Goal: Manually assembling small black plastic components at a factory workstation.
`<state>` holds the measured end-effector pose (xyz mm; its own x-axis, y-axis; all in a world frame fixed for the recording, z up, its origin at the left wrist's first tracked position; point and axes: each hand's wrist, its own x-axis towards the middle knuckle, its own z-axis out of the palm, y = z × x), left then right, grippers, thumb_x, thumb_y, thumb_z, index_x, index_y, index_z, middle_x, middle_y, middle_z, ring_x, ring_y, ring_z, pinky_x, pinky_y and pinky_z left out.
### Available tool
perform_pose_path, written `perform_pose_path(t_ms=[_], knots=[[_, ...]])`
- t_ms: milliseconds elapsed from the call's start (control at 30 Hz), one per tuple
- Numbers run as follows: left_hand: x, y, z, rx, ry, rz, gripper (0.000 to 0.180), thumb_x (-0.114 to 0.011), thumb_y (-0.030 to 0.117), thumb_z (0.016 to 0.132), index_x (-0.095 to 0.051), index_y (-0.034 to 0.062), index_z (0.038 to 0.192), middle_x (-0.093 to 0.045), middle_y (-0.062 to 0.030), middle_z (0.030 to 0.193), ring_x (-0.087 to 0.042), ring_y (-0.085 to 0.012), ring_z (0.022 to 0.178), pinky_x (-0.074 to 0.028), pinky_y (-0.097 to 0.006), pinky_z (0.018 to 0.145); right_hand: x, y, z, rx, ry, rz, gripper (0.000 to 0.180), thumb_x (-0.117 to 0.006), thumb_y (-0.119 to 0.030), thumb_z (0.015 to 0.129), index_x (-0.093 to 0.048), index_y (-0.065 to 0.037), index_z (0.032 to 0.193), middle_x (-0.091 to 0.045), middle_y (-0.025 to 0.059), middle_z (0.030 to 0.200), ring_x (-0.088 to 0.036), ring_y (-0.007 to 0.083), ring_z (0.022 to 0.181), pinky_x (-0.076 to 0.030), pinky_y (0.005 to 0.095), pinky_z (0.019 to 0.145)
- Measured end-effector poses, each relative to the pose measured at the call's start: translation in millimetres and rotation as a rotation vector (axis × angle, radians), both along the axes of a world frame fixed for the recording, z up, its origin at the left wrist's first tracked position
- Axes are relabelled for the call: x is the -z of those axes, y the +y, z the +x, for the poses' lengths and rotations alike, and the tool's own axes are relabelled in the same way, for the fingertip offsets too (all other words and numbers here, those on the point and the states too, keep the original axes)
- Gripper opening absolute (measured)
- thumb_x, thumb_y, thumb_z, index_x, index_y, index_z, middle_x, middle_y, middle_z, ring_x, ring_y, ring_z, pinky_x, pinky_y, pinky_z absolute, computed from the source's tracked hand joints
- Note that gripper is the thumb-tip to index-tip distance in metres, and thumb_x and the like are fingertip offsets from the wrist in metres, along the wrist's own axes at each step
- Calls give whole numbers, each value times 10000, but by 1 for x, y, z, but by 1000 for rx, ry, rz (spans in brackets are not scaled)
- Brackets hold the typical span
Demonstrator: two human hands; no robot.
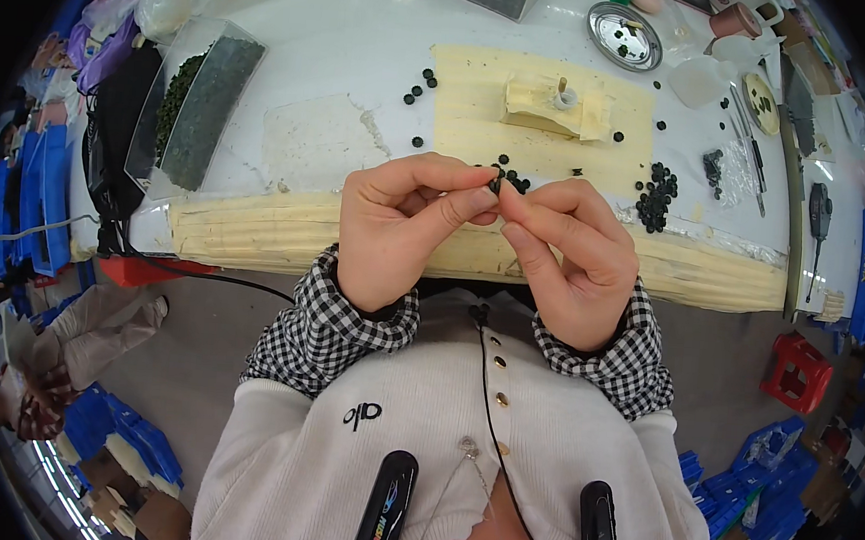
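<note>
Near the table's front edge my two hands meet over a small dark round part (pixel 495 185). Thumb and index finger of my left hand (pixel 393 217) pinch it. My right hand (pixel 576 255) is closed too, its fingertips pressed against the same part from the other side. Fingers hide most of it, so its exact kind does not show. Just beyond my fingertips lie several similar black round pieces (pixel 521 185). A larger heap of black round pieces (pixel 657 197) sits to the right of my right hand.
A taped block with a small peg (pixel 554 108) stands on a yellow sheet (pixel 472 67). At left is a clear bin (pixel 227 80) of dark green pieces. A metal dish (pixel 648 59), tweezers (pixel 752 142) and a screwdriver (pixel 819 222) lie right. A padded edge (pixel 255 233) borders the table.
</note>
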<state>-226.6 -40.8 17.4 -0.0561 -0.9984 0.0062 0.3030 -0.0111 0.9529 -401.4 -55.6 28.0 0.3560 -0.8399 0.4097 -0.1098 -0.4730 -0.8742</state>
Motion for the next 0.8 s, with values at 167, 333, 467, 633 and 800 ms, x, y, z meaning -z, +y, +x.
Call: perform_pose_path(t_ms=[167, 333, 467, 633, 800], knots=[[3, -1, -1, 35, 158, 54, 158, -607, -22, 854, -624, -58, 1007, -667, -136, 923, -649, -155, 800, -542, -255, 743, -1, 2, -1, 9, -21, 54, 275, -637, 47, 803, -653, 3, 1074, -605, 91, 886, -588, 143, 757, -474, 222, 637], [3, 0, -1, 53, 234, 97, 164, -618, -32, 841, -623, -53, 1004, -666, -131, 927, -646, -150, 809, -539, -253, 755, 3, 1, -2, 43, -56, 85, 240, -645, 32, 799, -661, 11, 1037, -607, 94, 875, -587, 143, 756, -469, 231, 659], [0, 2, -3, 0, 24, -34, 173, -641, -63, 806, -645, -41, 978, -667, -120, 906, -640, -151, 823, -528, -242, 735, 5, 0, 1, 95, -145, 206, 208, -655, 21, 792, -664, 24, 1000, -608, 91, 864, -583, 138, 750, -470, 238, 679], [-3, 0, 1, -36, -267, -262, 192, -664, -84, 760, -682, -9, 936, -673, -108, 867, -632, -164, 797, -502, -254, 682, 5, 1, 0, 40, -186, 329, 188, -652, 20, 803, -660, 32, 990, -609, 82, 876, -585, 128, 774, -478, 231, 695], [-4, 0, 2, -83, -426, -364, 202, -672, -83, 741, -692, 9, 921, -674, -109, 854, -632, -173, 779, -491, -254, 677, 3, 1, 0, -20, -268, 472, 177, -632, 26, 823, -647, 35, 1000, -601, 78, 910, -584, 115, 822, -489, 227, 729]])
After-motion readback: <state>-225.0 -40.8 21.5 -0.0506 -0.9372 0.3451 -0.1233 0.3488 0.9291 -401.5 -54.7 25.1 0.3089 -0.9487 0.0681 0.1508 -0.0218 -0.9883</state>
